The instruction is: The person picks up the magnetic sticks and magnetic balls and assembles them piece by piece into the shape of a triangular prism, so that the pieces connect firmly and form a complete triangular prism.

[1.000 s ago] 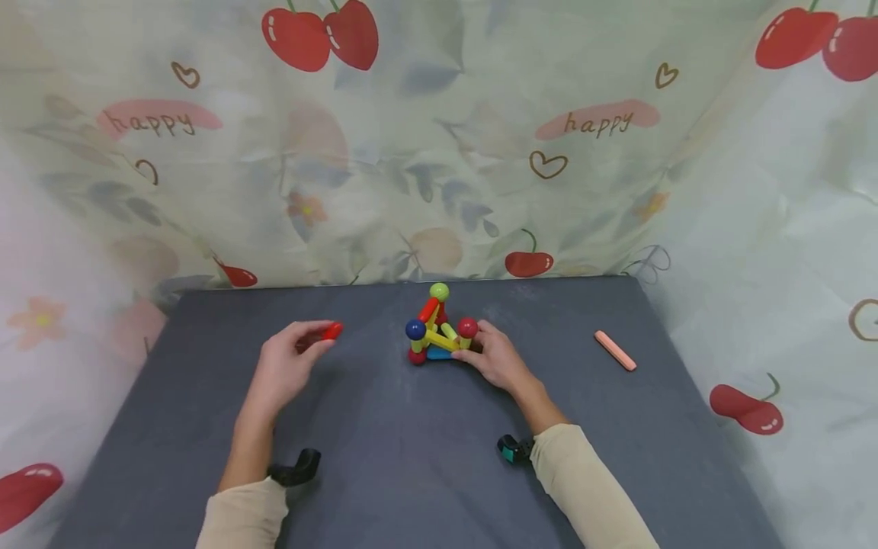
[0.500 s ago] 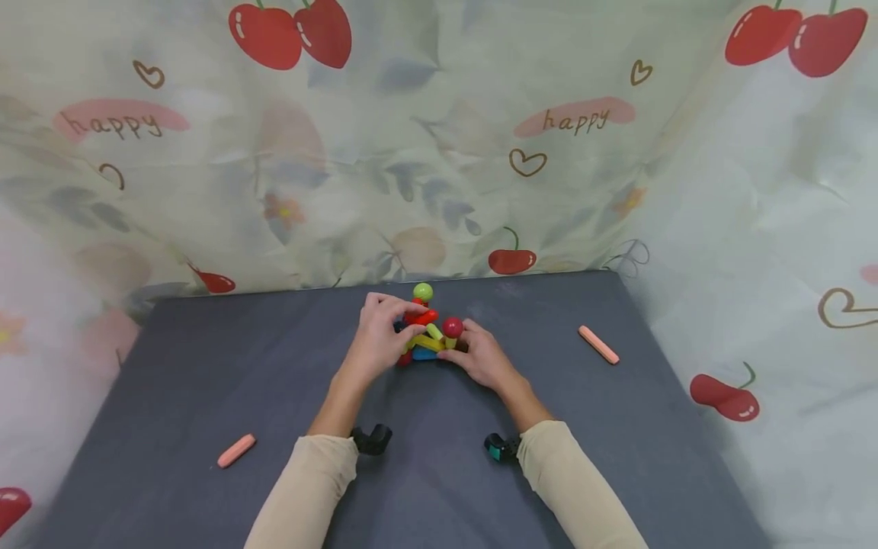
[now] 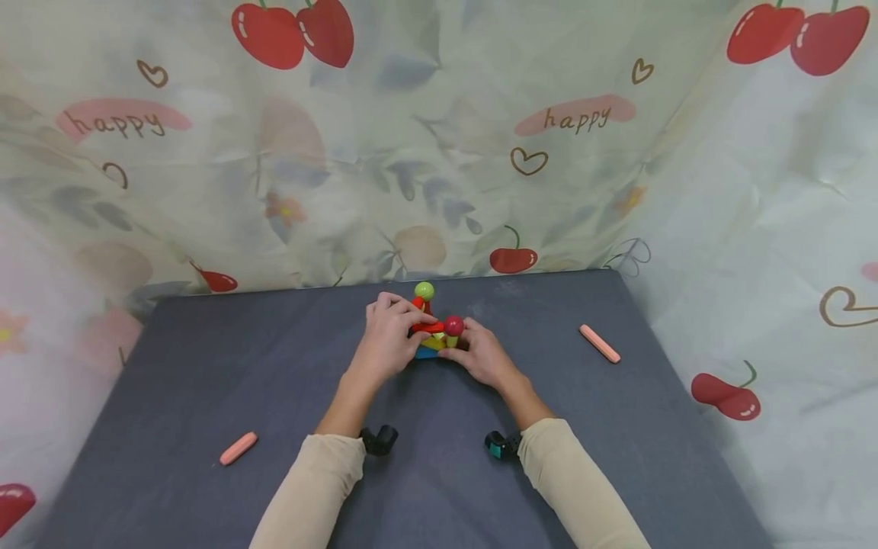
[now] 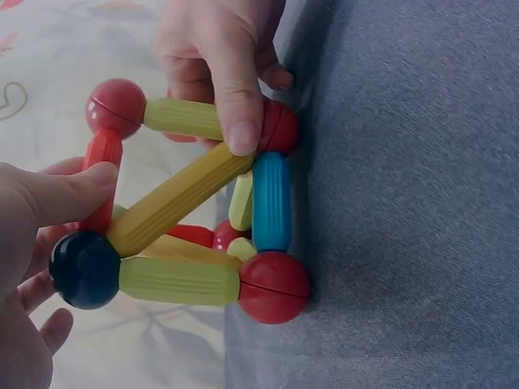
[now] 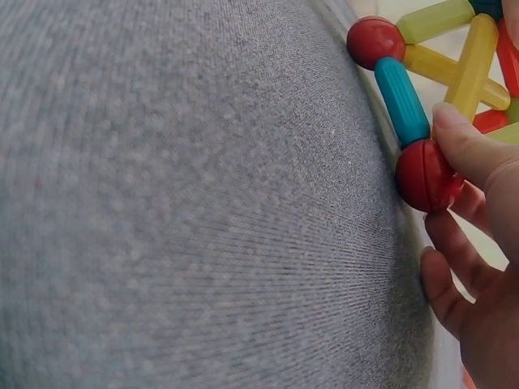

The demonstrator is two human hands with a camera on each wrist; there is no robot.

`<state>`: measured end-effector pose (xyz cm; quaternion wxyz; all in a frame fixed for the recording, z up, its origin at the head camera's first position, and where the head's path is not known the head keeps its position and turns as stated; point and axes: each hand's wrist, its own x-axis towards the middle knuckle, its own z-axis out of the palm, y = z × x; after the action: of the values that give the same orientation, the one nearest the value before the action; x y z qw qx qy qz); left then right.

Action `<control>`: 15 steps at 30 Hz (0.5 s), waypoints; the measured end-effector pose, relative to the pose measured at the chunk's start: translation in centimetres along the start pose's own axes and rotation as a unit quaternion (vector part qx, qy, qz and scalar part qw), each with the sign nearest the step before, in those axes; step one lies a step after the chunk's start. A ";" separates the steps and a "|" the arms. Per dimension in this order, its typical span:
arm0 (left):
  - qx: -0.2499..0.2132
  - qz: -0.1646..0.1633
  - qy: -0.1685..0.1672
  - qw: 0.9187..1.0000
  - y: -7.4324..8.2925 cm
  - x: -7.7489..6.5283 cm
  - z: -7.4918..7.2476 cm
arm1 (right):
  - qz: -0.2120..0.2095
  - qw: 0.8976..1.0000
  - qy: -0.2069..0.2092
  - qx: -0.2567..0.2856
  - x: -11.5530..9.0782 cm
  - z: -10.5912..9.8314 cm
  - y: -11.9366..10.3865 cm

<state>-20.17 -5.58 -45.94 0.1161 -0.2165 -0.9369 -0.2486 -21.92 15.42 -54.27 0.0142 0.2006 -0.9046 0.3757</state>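
Note:
My left hand [image 3: 391, 335] pinches a short red rod [image 4: 108, 150] between thumb and fingers. That rod spans from a dark blue ball [image 4: 85, 269] to an upper red ball [image 4: 115, 108] on a small frame of rods and balls. At the lower right corner, my right hand [image 3: 483, 357] grips another red ball [image 5: 428, 174], its thumb by the end of a diagonal yellow rod [image 4: 182, 198]. A blue rod [image 4: 272, 201] runs along the frame's base to a further red ball [image 4: 276, 286]. At the back rises a light green ball [image 3: 424, 290]. Hands partly cover the frame in the head view.
On the dark grey cloth [image 3: 439, 488], one peach rod [image 3: 600, 344] lies at the right and another peach rod [image 3: 238, 448] at the front left. A cherry-printed curtain [image 3: 309, 191] hangs behind the table and at both sides.
My left hand has carried the red rod right to the frame and laid it across between the blue and red balls. The right hand keeps its grip there. A front-left peach rod has come into sight.

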 end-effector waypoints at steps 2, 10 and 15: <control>-0.021 -0.026 0.019 0.999 0.1 -0.5 0.0 | 0.003 1.000 -0.002 0.000 0.0 0.0 -0.1; -0.202 -0.288 0.030 0.936 1.3 -4.7 1.6 | 0.034 0.999 0.015 -0.037 -0.5 0.1 -1.2; -0.261 -0.282 -0.004 0.923 1.0 -5.5 3.9 | 0.042 0.998 -0.021 -0.052 -1.2 0.1 -2.4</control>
<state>-15.26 -4.72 -50.60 -0.0228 0.0326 -0.8619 -0.5056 -19.87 14.25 -52.95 -0.0102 0.1690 -0.9308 0.3240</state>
